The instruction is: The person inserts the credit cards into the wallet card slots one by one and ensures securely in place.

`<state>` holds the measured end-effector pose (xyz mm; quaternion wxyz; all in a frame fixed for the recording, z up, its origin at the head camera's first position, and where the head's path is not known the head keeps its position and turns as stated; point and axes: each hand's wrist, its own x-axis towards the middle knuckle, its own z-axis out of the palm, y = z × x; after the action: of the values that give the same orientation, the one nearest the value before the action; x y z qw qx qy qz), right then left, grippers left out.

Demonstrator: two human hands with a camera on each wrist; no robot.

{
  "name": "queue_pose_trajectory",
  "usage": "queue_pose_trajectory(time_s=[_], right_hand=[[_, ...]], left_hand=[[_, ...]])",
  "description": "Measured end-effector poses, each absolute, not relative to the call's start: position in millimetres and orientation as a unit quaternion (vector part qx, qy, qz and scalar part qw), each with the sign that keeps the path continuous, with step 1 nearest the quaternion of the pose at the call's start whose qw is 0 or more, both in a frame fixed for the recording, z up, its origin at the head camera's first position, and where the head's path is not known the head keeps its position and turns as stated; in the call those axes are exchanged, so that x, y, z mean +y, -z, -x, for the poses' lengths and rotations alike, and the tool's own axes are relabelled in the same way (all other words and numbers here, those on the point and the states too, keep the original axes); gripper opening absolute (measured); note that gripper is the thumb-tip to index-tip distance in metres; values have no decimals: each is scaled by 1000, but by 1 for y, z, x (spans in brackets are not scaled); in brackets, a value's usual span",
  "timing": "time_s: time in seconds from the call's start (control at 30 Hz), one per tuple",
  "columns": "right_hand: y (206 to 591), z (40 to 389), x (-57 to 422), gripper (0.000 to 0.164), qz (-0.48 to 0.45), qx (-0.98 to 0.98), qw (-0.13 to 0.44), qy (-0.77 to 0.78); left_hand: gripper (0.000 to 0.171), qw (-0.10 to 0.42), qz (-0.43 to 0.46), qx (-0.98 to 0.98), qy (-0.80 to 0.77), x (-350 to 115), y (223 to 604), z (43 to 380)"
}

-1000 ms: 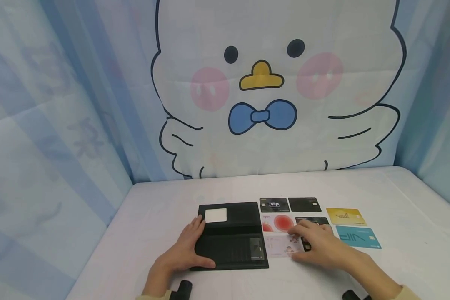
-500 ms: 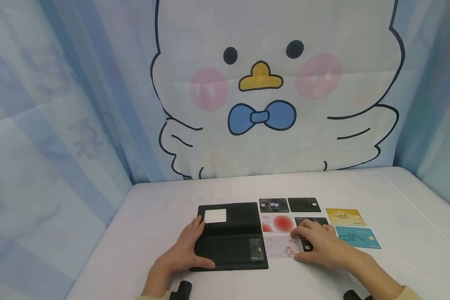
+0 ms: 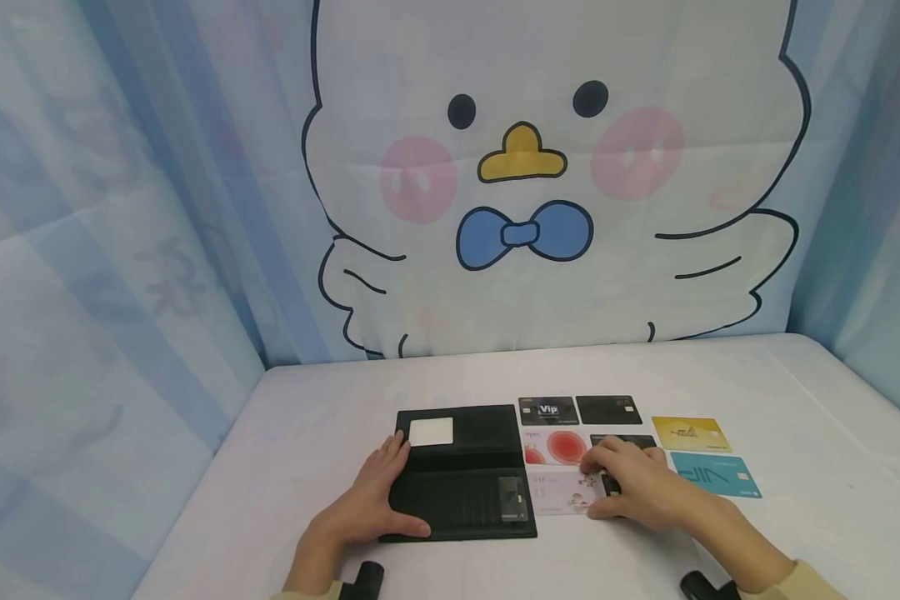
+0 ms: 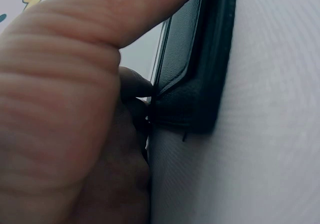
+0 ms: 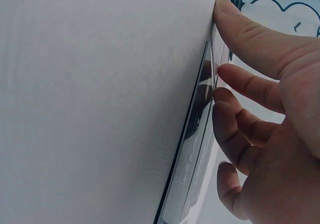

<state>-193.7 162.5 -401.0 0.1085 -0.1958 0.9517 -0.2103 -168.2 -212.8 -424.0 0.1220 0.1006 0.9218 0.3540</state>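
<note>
An opened black card wallet (image 3: 457,496) lies flat on the white table, with a white card (image 3: 431,432) in its upper flap and a clear window in its lower half. My left hand (image 3: 375,492) rests along the wallet's left side, fingers extended up the edge, thumb (image 4: 145,14) lying across the near corner. At the right end of a pink card (image 3: 558,493), my right hand (image 3: 641,483) pinches with its thumb (image 5: 240,24) at the near edge and fingertips at the far one. Beneath this hand a dark card (image 3: 611,483) is mostly hidden.
Beyond the pink card lie a red-circled card (image 3: 555,447), a black Vip card (image 3: 548,411), a plain black card (image 3: 609,409) and a part-covered dark card (image 3: 622,439). A gold card (image 3: 692,433) and a teal card (image 3: 716,475) lie farther right.
My right thumb and wrist have shifted slightly, and the fingertips sit a touch farther right than a second ago. Left hand, wallet and cards look unmoved.
</note>
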Motion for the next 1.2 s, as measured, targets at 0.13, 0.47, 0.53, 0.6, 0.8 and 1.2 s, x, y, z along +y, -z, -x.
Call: queue_pose_trajectory(time_s=[0.13, 0.47, 0.53, 0.6, 0.8, 1.2], right_hand=[[401, 195, 161, 43, 196, 949, 117, 215], [400, 195, 160, 46, 188, 954, 116, 203], [401, 194, 160, 47, 186, 955, 112, 202], [402, 193, 161, 49, 185, 956, 107, 202], [402, 190, 160, 54, 189, 956, 94, 203], [400, 187, 159, 51, 184, 956, 105, 204]], left_hand=[[120, 124, -106, 919, -358, -214, 424, 169], [121, 125, -108, 918, -360, -214, 426, 169], [120, 125, -107, 918, -361, -214, 426, 169], [120, 124, -106, 919, -360, -214, 426, 169], [120, 124, -104, 920, -357, -214, 426, 169], [120, 122, -105, 920, -358, -213, 425, 168]])
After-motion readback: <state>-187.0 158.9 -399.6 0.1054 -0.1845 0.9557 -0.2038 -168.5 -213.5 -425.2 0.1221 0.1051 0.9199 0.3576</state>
